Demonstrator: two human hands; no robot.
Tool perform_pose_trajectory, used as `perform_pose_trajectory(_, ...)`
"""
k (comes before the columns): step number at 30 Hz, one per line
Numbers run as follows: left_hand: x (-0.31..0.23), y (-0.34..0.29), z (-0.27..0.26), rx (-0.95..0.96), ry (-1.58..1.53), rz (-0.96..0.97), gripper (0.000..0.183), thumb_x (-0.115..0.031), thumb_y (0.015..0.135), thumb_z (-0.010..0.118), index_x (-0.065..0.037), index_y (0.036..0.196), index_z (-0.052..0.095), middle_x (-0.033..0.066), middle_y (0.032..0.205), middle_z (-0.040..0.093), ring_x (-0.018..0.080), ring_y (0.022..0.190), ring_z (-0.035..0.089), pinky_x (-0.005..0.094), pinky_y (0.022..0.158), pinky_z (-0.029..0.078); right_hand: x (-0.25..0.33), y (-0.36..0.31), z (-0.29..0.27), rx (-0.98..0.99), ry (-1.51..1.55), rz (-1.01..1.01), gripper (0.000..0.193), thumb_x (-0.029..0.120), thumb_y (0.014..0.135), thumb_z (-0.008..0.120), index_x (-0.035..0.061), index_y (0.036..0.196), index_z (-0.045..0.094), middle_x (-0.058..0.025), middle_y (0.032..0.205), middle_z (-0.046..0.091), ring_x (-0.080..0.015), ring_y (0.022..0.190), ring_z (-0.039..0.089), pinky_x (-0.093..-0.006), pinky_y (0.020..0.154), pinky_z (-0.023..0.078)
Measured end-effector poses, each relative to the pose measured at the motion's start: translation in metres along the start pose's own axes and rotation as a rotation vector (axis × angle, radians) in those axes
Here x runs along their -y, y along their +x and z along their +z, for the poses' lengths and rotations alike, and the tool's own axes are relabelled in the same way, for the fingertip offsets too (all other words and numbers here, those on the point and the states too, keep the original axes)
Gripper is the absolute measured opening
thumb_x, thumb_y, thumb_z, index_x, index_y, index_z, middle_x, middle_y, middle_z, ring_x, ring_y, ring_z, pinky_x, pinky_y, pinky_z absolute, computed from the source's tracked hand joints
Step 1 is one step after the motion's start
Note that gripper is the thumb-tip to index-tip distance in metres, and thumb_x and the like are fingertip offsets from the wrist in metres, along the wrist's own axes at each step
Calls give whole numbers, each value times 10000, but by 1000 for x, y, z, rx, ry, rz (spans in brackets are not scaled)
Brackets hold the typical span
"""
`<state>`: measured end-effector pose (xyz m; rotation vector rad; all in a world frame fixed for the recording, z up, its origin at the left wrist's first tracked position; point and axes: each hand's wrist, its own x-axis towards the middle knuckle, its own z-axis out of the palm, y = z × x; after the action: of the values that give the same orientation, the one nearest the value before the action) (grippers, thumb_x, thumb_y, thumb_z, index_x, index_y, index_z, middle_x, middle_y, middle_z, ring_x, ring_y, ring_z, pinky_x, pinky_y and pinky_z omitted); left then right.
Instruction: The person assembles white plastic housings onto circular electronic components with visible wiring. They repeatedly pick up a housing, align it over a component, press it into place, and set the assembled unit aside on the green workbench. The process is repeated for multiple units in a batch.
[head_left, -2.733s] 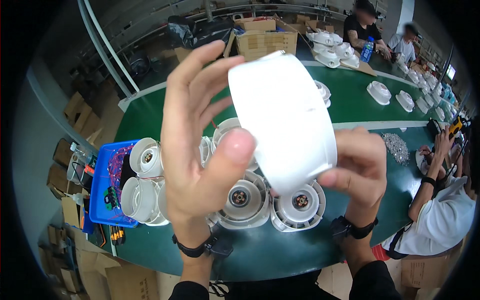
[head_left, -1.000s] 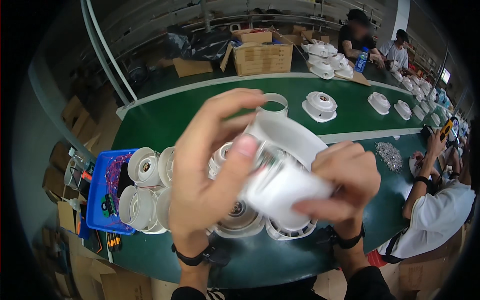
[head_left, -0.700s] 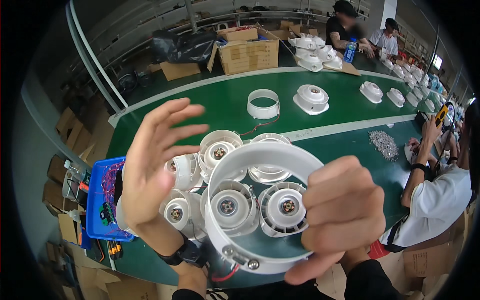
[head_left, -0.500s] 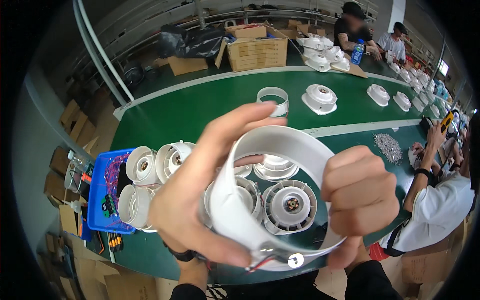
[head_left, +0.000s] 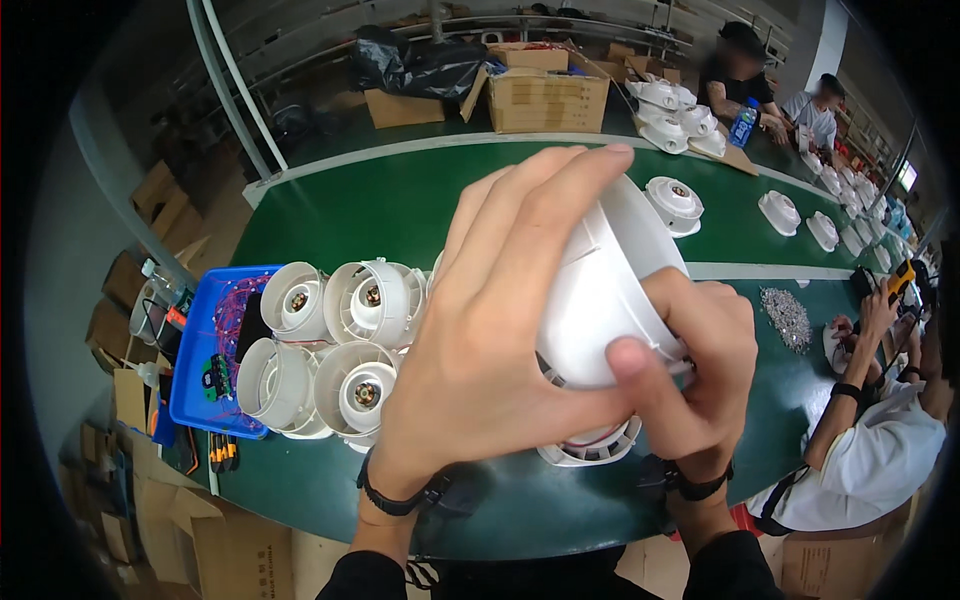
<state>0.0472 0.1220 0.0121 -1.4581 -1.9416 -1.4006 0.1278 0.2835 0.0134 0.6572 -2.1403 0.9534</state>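
Observation:
A white plastic ring housing (head_left: 592, 305) is held up over the bench, tilted, its rim turned to the upper right. My left hand (head_left: 480, 310) wraps round its left side, the fingers along its outer wall. At the lower right edge, my right hand (head_left: 705, 365) grips the rim, its thumb pressed on the outer wall. Beneath the hands, another white fan-like housing (head_left: 590, 452) shows only in part. To the left stand several round white housings with a motor in the middle, the nearest motor housing (head_left: 365, 392) beside my left wrist.
A blue tray (head_left: 185, 400) with coiled wires and a green circuit board (head_left: 215, 378) sits at the left. Small metal parts (head_left: 786, 320) lie heaped at the right. Across the bench are white housings (head_left: 674, 207) and a cardboard box (head_left: 548, 103). A co-worker in white (head_left: 870, 450) works at the right.
The ring housing has been turned and tipped, so its outer wall now faces me instead of its opening. My right hand has shifted from a fist at its right side to a thumb-and-finger grip.

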Motion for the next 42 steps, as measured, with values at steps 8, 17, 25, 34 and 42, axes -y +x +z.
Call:
perform_pose_trajectory(8, 13, 6, 2, -46, -171, 106, 958, -212, 568, 828, 35, 1395, 415, 169, 1361, 501, 248, 1252, 495, 330, 1056, 364, -15, -3, 3, -230, 123, -157, 206, 142, 800, 669, -37, 714, 614, -95, 557, 552, -234, 439, 546, -293, 459, 401)
perform_pose_trajectory(17, 13, 6, 3, -65, -401, -224, 800, -381, 755, 678, 28, 1387, 407, 174, 1284, 528, 241, 1200, 510, 334, 1019, 377, -26, -4, 10, -250, 167, -188, 266, 105, 859, 586, -17, 629, 534, -66, 512, 452, -206, 396, 447, -305, 418, 330)
perform_pose_trajectory(25, 18, 3, 9, -89, -249, -64, 614, -346, 898, 496, 27, 1380, 420, 180, 1291, 529, 236, 1209, 504, 319, 1038, 361, -26, -1, 6, -197, 141, -151, 309, 87, 876, 566, 0, 596, 465, -58, 507, 392, -185, 382, 395, -306, 404, 282)
perform_pose_trajectory(34, 23, 7, 20, -129, -344, -224, 599, -318, 911, 572, 34, 1376, 433, 168, 1318, 518, 220, 1226, 492, 332, 1058, 351, -36, 2, 9, -235, 34, -122, 319, 71, 903, 544, 1, 602, 467, -44, 488, 364, -179, 366, 369, -313, 398, 283)
perform_pose_trajectory(42, 51, 6, 2, 197, -305, 110, 848, -280, 811, 710, 25, 1486, 298, 169, 1456, 398, 232, 1352, 386, 331, 1099, 303, -37, 0, 6, -324, -181, -112, 364, 34, 865, 632, 27, 554, 444, -34, 461, 312, -188, 351, 354, -321, 386, 276)
